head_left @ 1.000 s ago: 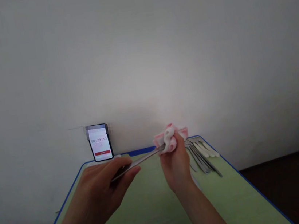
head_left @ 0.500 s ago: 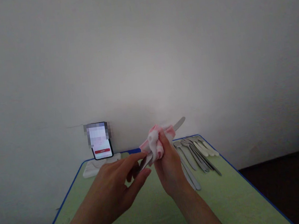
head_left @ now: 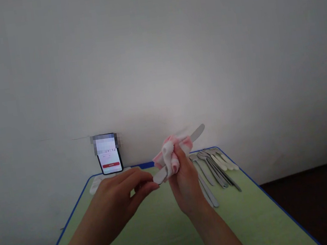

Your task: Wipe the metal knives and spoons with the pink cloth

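A table knife (head_left: 198, 133) is held slantwise above the table, its rounded blade pointing up and to the right. Around its middle, a pink and white cloth (head_left: 170, 153) is bunched. My right hand (head_left: 186, 181) is closed on this cloth, thumb on top, with the knife running through it. At the lower left, the thumb and fingers of my left hand (head_left: 130, 189) pinch the very end of the knife's flat handle. The cloth hides the middle of the knife.
Several spoons, forks and knives (head_left: 218, 169), some with white handles, lie at the table's right rear. A lit phone (head_left: 109, 157) leans near the wall, beside a white cloth-like item (head_left: 95, 184) partly behind my left hand. The green table (head_left: 153, 228) has blue edges.
My left hand has slid a little left, its fingers now pinching the handle's end, and more of the handle shows. The blade tip sits slightly higher and farther right. My right hand barely moved.
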`<state>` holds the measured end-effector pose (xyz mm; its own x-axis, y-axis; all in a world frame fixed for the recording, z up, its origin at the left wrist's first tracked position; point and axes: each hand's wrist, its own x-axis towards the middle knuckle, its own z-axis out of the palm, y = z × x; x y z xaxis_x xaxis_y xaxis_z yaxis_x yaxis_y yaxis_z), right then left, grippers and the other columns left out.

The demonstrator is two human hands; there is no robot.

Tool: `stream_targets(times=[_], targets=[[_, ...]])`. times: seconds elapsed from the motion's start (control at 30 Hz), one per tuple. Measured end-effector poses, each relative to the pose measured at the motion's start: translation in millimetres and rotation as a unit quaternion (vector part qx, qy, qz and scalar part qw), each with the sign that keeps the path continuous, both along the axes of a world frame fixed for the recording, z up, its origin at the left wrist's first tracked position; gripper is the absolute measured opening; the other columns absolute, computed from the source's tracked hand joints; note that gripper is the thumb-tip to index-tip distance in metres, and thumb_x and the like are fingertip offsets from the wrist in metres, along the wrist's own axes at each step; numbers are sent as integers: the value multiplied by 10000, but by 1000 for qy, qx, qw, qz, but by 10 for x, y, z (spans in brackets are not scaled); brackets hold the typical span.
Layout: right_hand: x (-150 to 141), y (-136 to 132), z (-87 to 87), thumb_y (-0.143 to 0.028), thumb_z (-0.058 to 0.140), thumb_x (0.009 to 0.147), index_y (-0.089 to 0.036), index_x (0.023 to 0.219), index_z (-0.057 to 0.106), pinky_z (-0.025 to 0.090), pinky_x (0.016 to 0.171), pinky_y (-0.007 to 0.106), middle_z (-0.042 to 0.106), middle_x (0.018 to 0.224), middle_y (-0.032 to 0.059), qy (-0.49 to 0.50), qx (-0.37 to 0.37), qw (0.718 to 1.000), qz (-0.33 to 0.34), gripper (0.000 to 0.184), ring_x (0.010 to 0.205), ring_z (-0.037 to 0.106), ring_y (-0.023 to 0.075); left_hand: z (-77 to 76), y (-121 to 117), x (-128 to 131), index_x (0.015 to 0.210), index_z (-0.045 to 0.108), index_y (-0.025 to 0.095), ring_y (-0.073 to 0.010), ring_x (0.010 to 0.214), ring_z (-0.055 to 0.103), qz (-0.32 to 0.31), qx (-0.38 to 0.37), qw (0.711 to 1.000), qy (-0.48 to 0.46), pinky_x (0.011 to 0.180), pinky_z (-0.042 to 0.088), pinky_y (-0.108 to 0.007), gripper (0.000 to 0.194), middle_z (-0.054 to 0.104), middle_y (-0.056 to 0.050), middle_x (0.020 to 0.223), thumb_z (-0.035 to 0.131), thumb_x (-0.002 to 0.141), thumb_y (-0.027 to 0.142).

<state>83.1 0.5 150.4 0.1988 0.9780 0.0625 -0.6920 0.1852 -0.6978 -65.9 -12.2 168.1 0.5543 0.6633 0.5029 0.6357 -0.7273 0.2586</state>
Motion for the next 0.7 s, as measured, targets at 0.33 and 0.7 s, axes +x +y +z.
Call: stream_targets(times=[0.33, 0.7], targets=[[-105, -51, -55, -579, 578, 759, -204, 569, 408, 284, 467, 231, 344, 507, -68, -64, -18, 996, 53, 454, 480, 310, 87, -6, -22, 84, 935, 579, 219, -122, 546, 530, 31, -25, 999, 30, 560, 374, -233, 177, 623, 24, 711, 418, 946, 292], [-101, -45, -89, -617, 577, 733, -207, 571, 384, 284, 463, 237, 353, 515, -67, -135, -29, 988, 69, 481, 481, 318, 84, 8, -15, 32, 884, 529, 220, -149, 627, 567, 53, -182, 980, 50, 573, 377, -254, 207, 630, 14, 771, 424, 920, 395]])
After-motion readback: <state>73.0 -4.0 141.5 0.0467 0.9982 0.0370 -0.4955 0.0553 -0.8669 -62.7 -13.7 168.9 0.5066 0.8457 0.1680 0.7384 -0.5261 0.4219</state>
